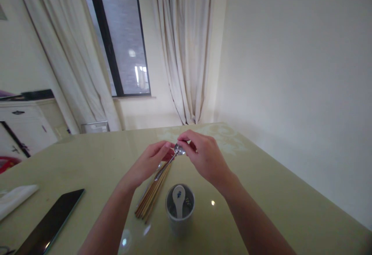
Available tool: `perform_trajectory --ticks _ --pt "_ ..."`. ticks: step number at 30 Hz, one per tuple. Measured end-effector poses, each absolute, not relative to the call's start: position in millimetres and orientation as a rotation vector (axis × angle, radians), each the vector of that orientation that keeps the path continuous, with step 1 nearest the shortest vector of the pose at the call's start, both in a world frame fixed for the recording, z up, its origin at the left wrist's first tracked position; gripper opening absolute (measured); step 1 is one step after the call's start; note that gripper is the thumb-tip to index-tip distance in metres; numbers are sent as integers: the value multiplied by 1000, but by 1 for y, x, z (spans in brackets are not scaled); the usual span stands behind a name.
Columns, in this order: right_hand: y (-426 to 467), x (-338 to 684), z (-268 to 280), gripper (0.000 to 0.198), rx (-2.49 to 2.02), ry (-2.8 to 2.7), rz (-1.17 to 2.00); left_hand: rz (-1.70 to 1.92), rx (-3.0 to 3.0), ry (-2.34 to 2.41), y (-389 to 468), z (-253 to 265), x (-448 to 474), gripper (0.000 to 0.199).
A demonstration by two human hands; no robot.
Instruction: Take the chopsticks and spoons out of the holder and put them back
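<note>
My right hand [203, 152] pinches the bowl end of a metal spoon [179, 150] between thumb and fingers. The spoon's handle slants down to the left, over a bundle of wooden chopsticks [154, 197] lying on the table. Close against the spoon's left side is my left hand [154, 156], half open, thumb raised apart from the fingers; the fingers reach behind the handle, and whether they touch it I cannot tell. Nearer to me stands a grey cup [186, 224] with a white soup spoon [178, 199] in it, bowl end up. More metal cutlery lies along the chopsticks' left side, partly hidden.
The shiny greenish table [261, 193] meets a white wall at the right. A dark tablet or phone [52, 224] lies at the front left, beside a white object [17, 197]. Beyond the table are a white cabinet [31, 123], curtains [186, 45] and a window [124, 38].
</note>
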State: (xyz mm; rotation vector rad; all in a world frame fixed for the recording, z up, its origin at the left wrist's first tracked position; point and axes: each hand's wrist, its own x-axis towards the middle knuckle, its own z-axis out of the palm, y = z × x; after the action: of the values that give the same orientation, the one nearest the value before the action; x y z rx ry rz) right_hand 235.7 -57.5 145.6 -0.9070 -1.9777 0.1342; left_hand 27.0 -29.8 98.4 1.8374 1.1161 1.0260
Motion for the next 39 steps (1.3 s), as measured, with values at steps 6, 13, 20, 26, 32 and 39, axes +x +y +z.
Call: perform_trajectory --ticks 6,13,20,26,32,39 --pt "-59 234 143 22 -996 -2030 231 1074 1869 1154 -41 106 34 37" --pt "-61 234 126 38 -1163 -2663 302 664 1852 1965 14 26 -10 32" --pt "-54 228 113 18 -1207 -2784 289 505 1815 2191 22 -10 -23 19" --pt "-54 227 115 12 -1145 -2785 288 460 1824 2192 18 -14 -24 15" --pt "-59 244 137 13 -1058 -2649 328 659 1879 2069 14 23 -17 23" --pt "-67 258 160 11 -848 -2017 250 1109 1919 985 -47 120 38 47"
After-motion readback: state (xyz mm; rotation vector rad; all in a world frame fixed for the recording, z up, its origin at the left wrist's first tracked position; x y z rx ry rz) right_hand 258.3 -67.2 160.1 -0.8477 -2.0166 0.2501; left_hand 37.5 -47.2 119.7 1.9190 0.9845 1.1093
